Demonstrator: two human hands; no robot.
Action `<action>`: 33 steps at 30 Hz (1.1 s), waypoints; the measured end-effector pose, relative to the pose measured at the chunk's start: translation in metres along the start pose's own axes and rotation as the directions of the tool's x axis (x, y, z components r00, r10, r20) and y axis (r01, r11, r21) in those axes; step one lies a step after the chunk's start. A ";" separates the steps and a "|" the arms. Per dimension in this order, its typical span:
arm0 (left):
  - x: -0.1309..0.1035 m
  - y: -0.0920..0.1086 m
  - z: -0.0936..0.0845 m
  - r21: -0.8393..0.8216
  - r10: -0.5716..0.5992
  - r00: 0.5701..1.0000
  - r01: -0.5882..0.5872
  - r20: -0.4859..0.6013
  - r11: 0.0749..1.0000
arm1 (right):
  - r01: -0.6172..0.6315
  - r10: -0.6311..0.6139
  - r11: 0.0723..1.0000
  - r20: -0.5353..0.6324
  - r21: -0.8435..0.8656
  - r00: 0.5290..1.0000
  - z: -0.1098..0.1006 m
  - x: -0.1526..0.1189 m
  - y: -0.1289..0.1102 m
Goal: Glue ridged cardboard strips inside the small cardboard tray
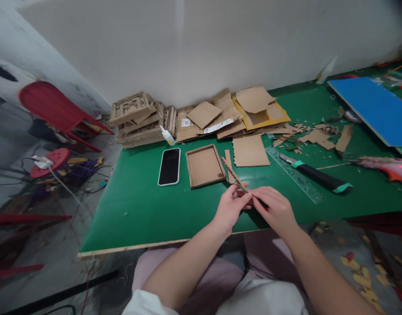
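Close to the table's front edge, a narrow cardboard strip (234, 176) is pinched in both hands, its corrugated edge facing up. My left hand (233, 203) is closed on it from the left. The fingers of my right hand (272, 203) are closed at its near end, touching the left fingertips. Beyond the hands lies another flat cardboard strip (227, 159). To its left sits a shallow square cardboard tray (206, 165) with raised walls. A square cardboard sheet (251, 151) with a ragged left edge lies behind the strips.
A phone (170, 167), a white glue bottle (168, 136) and stacked cardboard pieces (135, 116) are at left and back. To the right lie a clear ruler (297, 177), a utility knife (319, 175), a pink glue gun (385, 164), scraps (319, 138) and a blue board (375, 107).
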State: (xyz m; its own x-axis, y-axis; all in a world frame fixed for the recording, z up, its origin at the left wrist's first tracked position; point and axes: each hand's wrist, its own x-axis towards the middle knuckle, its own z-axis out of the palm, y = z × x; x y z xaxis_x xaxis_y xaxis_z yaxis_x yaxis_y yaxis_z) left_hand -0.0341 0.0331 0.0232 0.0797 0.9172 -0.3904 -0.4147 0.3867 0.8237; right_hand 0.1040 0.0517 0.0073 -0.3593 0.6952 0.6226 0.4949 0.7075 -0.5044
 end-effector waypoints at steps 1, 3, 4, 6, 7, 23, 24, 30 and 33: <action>0.000 0.000 0.000 0.005 0.002 1.000 -0.002 -0.007 1.000 | 0.003 -0.003 1.000 0.002 -0.010 1.000 0.000 0.000 0.000; -0.001 0.001 0.000 0.027 0.008 1.000 -0.007 -0.011 1.000 | 0.000 0.000 1.000 -0.004 -0.018 1.000 0.000 0.001 -0.001; 0.000 0.002 -0.001 0.050 0.009 1.000 -0.009 -0.003 0.999 | -0.011 0.010 1.000 -0.014 -0.014 1.000 -0.001 0.001 -0.001; 0.001 0.005 -0.004 0.144 0.018 0.999 -0.023 0.035 0.989 | -0.058 0.058 0.998 -0.042 0.006 0.997 -0.002 0.000 0.000; 0.002 0.006 -0.006 0.214 0.032 0.998 -0.043 0.052 0.976 | -0.088 0.088 0.996 -0.057 0.014 0.994 -0.003 -0.001 0.001; 0.020 0.032 -0.051 0.916 0.452 0.810 -0.246 0.373 -0.316 | -0.198 0.192 0.914 -0.053 -0.355 0.980 -0.014 -0.008 0.040; 0.020 0.031 -0.052 0.911 0.422 0.828 -0.233 0.369 -0.339 | -0.202 0.198 0.912 -0.048 -0.357 0.979 -0.015 -0.007 0.041; 0.013 0.035 -0.048 0.885 0.328 0.866 -0.234 0.378 -0.402 | -0.115 0.128 0.939 0.018 -0.324 0.992 -0.007 0.029 0.016; 0.010 0.040 -0.048 0.880 0.316 0.864 -0.253 0.392 -0.401 | 0.010 0.136 0.921 0.346 -0.389 0.928 0.006 0.051 -0.001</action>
State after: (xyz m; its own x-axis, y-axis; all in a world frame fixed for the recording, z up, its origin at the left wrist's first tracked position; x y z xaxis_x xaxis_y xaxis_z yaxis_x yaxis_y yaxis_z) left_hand -0.0932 0.0528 0.0327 0.2933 0.9523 0.0846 0.9443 -0.3024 0.1301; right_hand 0.0804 0.0871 0.0356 -0.5396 0.7857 0.3026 0.7600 0.6092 -0.2263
